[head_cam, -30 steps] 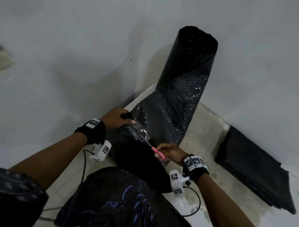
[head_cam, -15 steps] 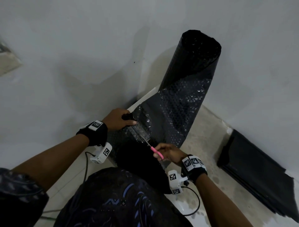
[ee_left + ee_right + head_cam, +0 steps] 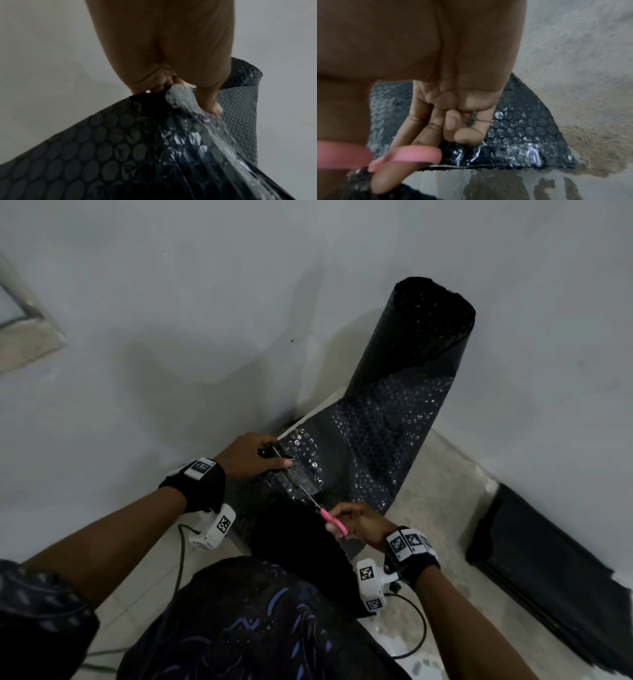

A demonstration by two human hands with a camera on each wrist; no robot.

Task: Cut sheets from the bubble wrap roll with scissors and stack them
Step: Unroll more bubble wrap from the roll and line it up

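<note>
A black bubble wrap roll stands upright in the room corner, its loose sheet trailing down toward my lap. My left hand grips the sheet's far edge, thumb on top and fingers curled under it. My right hand holds pink-handled scissors with fingers through the loops. The blades lie partway across the sheet, pointing toward the left hand. Cut wrap lies on the floor beneath the right hand.
A stack of black sheets lies flat on the floor at the right, along the wall. White walls close the corner behind the roll. My dark patterned clothing fills the bottom centre. Cables trail from the wrist cameras.
The scissors' blades have advanced a little along the sheet toward my left hand. Both hands keep their grips. The head view has shifted, so the roll sits further right.
</note>
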